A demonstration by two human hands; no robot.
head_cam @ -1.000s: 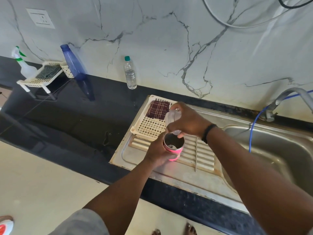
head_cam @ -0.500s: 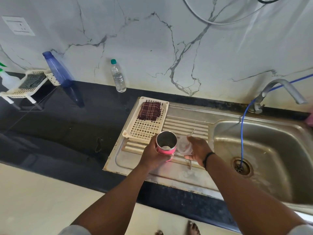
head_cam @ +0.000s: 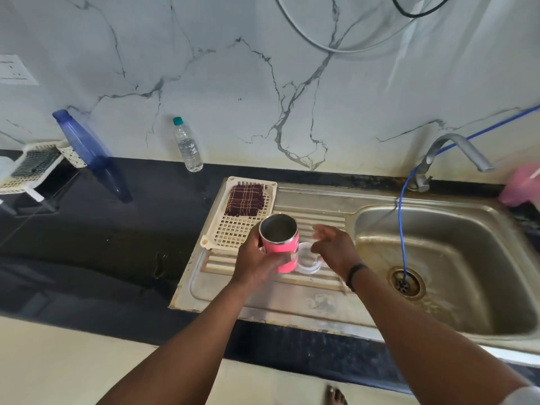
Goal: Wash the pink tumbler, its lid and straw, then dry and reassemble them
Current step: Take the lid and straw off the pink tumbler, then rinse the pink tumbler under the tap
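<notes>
Left hand (head_cam: 257, 260) wrapped round pink tumbler (head_cam: 279, 244), held upright and lifted off the drainboard (head_cam: 292, 299), mouth open — likely kept clear for washing. Right hand (head_cam: 333, 249) loose, fingers spread, holding nothing, just above clear lid (head_cam: 309, 260) lying flat on the drainboard ribs beside the tumbler. Thin straw (head_cam: 342, 285) apparently lying under the right wrist; hard to confirm. Tumbler: pink wall, bare steel rim and interior, lid off. Folded checked cloth (head_cam: 245, 200) parked on cream rack (head_cam: 233, 232), probably for drying. Sink (head_cam: 438, 258) right of the hands.
</notes>
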